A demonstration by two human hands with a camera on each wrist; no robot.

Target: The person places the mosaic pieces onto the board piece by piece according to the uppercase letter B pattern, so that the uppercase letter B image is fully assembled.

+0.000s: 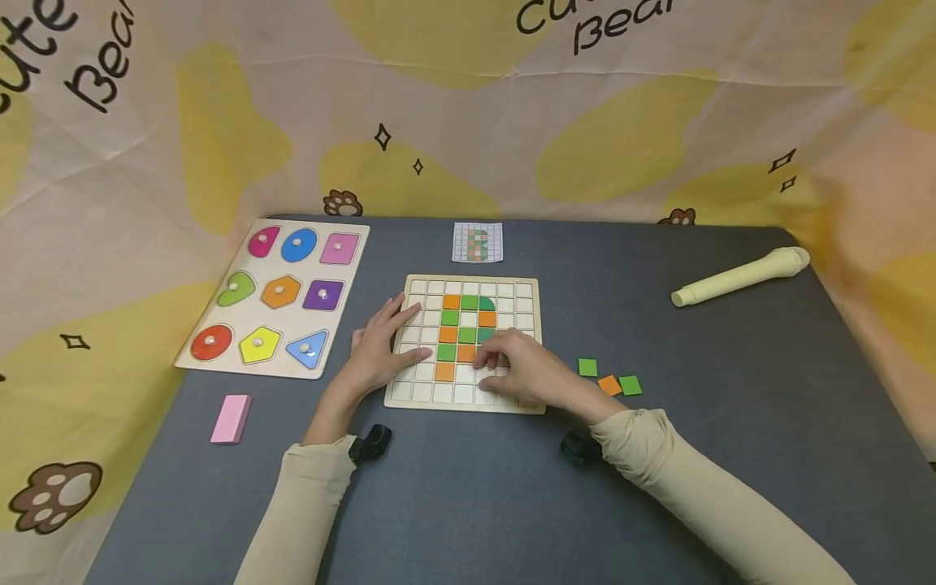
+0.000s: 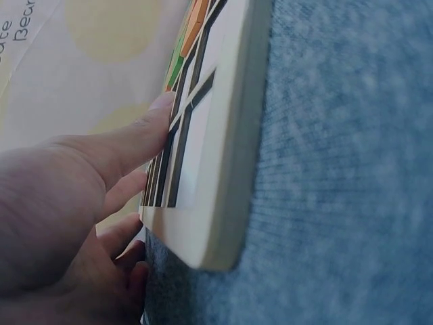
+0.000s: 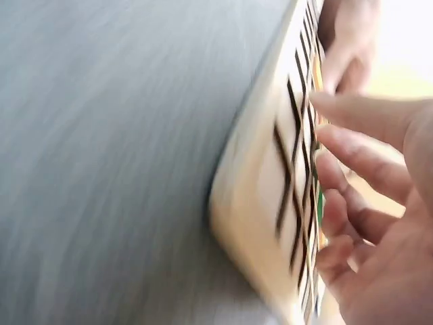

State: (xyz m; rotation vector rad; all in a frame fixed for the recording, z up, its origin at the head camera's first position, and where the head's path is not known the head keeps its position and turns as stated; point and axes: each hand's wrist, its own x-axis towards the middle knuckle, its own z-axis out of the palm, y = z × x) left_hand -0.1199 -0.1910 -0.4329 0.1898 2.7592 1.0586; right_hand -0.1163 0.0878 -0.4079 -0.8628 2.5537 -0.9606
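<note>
A square wooden grid board point(image 1: 468, 405) lies on the dark table, with orange tiles point(image 1: 444, 372) and green tiles point(image 1: 447, 353) set in its middle columns. My left hand point(image 1: 374, 351) rests at the board's left edge, fingers extended and thumb reaching over the white cells. On the lower right part of the board is my right hand point(image 1: 526, 370), fingers bent and tips at the surface. In the right wrist view its thumb and fingers point(image 3: 362, 162) stand apart, with no tile visible between them. The hand hides some cells.
Loose green point(image 1: 587, 367) and orange point(image 1: 609, 385) tiles lie right of the board. Behind it is a small pattern card point(image 1: 478, 242). A shape puzzle point(image 1: 292, 321) and pink block point(image 1: 231, 419) are at left, a pale yellow stick point(image 1: 738, 277) at far right.
</note>
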